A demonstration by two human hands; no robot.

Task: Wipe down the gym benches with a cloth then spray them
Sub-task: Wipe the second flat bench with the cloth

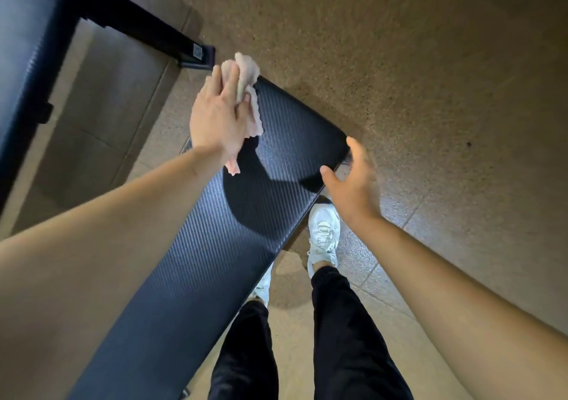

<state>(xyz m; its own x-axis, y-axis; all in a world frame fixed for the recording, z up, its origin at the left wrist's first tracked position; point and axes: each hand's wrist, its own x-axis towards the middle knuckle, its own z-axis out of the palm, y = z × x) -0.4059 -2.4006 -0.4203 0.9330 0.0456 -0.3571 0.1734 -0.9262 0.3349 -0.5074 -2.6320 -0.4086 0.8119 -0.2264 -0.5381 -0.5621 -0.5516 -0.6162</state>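
Gripping a pink cloth (249,75), our blurred left hand (215,116) held it on the bench (215,261), at its far left corner, right hand (350,184) spread loose beside its right edge, holding nothing, bench ran lower-left to upper-right, near end cut off.

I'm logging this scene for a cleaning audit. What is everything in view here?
bench: one, black textured pad, diagonal through the centre
second bench: one, dark pad on a black frame, upper left
cloth: one, pale pink, at the centre bench's far left corner
floor: brown speckled, tan tiles nearer
shoes: two, white, beside the bench, one partly hidden
trousers: one pair, black, bottom centre
left hand: one, holding the cloth
right hand: one, open, by the bench's right edge
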